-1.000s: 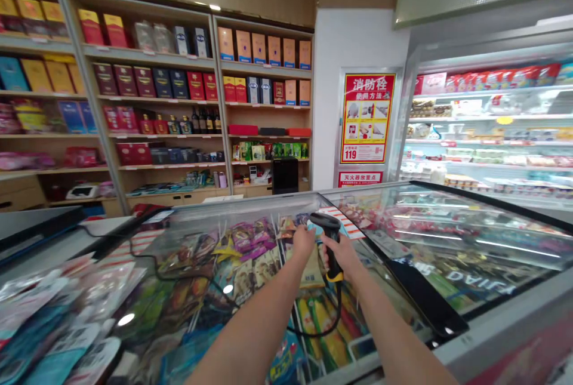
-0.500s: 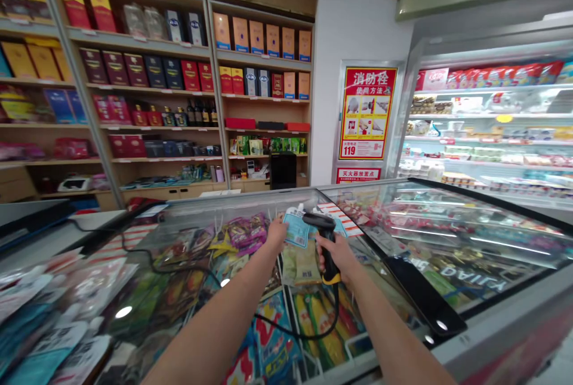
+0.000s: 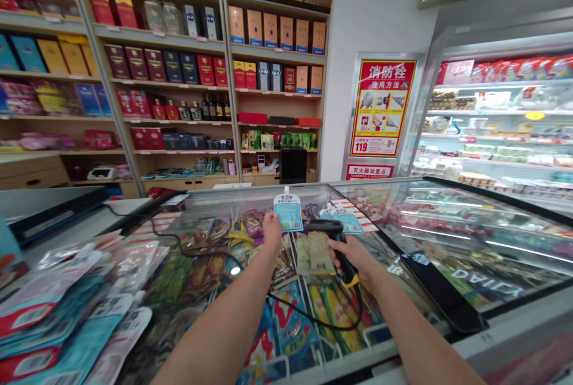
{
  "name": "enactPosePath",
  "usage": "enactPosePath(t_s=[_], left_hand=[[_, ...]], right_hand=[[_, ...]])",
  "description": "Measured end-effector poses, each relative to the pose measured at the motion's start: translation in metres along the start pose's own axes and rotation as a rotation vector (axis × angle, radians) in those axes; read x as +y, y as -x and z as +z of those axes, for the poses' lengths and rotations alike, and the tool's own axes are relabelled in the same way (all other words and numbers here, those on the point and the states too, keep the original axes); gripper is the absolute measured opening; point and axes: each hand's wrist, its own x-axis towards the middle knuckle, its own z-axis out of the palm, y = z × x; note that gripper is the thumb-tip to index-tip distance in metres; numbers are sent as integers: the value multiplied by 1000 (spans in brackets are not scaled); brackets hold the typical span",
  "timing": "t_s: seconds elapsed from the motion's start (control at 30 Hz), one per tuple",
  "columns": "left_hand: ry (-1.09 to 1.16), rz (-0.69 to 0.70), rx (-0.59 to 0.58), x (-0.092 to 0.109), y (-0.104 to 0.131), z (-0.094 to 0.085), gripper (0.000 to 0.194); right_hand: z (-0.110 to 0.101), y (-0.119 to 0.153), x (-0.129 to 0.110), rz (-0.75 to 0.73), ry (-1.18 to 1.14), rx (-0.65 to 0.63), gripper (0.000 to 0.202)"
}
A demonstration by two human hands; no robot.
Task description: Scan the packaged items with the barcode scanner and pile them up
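My left hand (image 3: 272, 231) pinches the left edge of a blue and white spouted drink pouch (image 3: 289, 213), held upright above the freezer's glass top. A black barcode scanner (image 3: 326, 227) with a yellow handle end is in my right hand (image 3: 351, 256), its head level with the pouch's lower right side and a small distance from it. Behind the scanner, more blue and white pouches (image 3: 351, 222) lie on the glass by a red-striped strip. The scanner's black cable (image 3: 313, 319) loops from its handle across the glass to the left.
A glass-topped chest freezer (image 3: 394, 346) full of packaged goods spans the front. Several spouted pouches (image 3: 67, 319) lie piled at the left. A flat black panel (image 3: 441, 292) rests on the glass at right. Shelves of boxes (image 3: 197, 68) and a lit refrigerated case (image 3: 496, 128) stand behind.
My left hand has moved the pouch left and up, away from the other pouches on the glass. The scanner is now lower and turned toward it. The view has shifted left.
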Motion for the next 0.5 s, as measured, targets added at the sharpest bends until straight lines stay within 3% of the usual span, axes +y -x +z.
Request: enactPosePath(t_s=[0.27,0.5], left_hand=[[90,-49,-7,-5,-3,3,8],[96,-54,7,-5,-3,3,5]], right_hand=[[1,1,2,32,108,-45,28],[2,1,3,8,70,-33,25]])
